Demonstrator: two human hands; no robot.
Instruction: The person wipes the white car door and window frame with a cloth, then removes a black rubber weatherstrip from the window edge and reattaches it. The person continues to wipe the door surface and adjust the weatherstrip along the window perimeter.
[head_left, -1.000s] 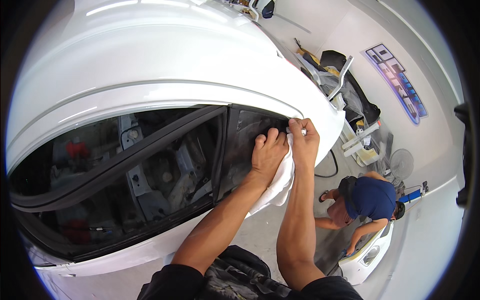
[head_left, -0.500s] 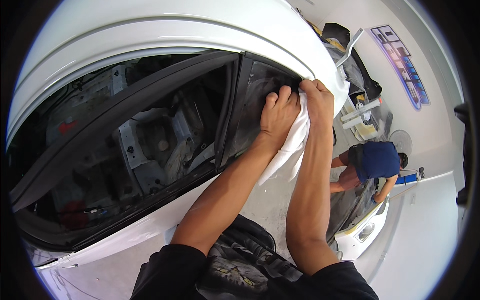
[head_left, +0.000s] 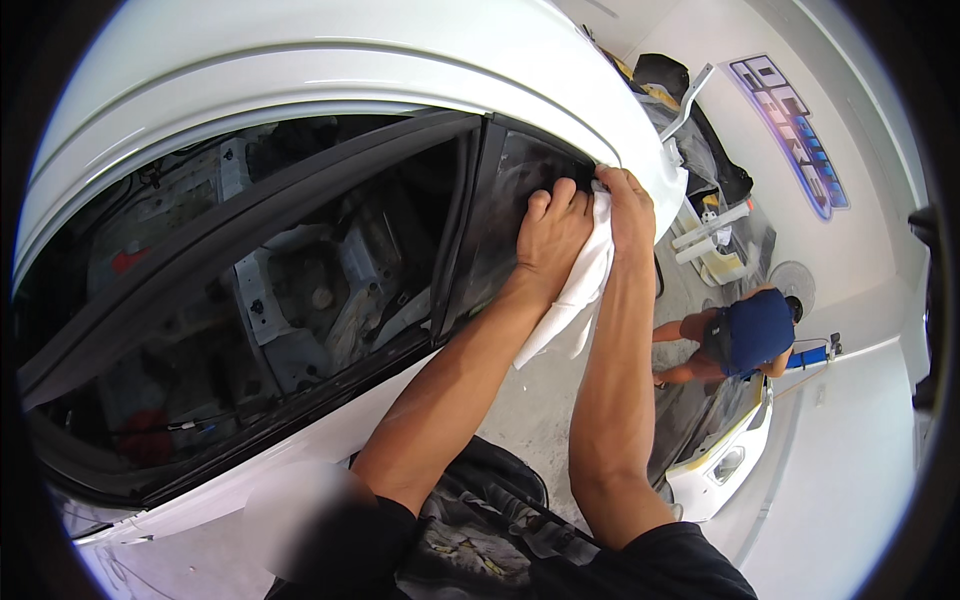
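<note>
A white car's rear side window [head_left: 500, 210] with black trim lies in front of me. At its far right corner my two hands work close together. My left hand [head_left: 550, 232] is closed, its knuckles bent up and its fingertips hidden against the dark glass. Beside it my right hand [head_left: 630, 212] pinches the top of a white cloth [head_left: 575, 300] at the edge of the trim. The cloth runs down between my wrists, loose at its lower end. It also touches the left hand's inner side, where the grip is partly hidden.
The car's white roof [head_left: 330, 70] curves across the top. Through the long side window [head_left: 300, 290], bare metal shows inside. To the right, a person in a navy top [head_left: 760, 330] bends by a white bumper [head_left: 730, 470]. Beyond stand car parts [head_left: 720, 235] and a fan [head_left: 793, 280].
Both hands stay at the window corner, with slight shifts in finger position. The view has moved a little. The other person has shifted and stands more upright, arm drawn in from the bumper.
</note>
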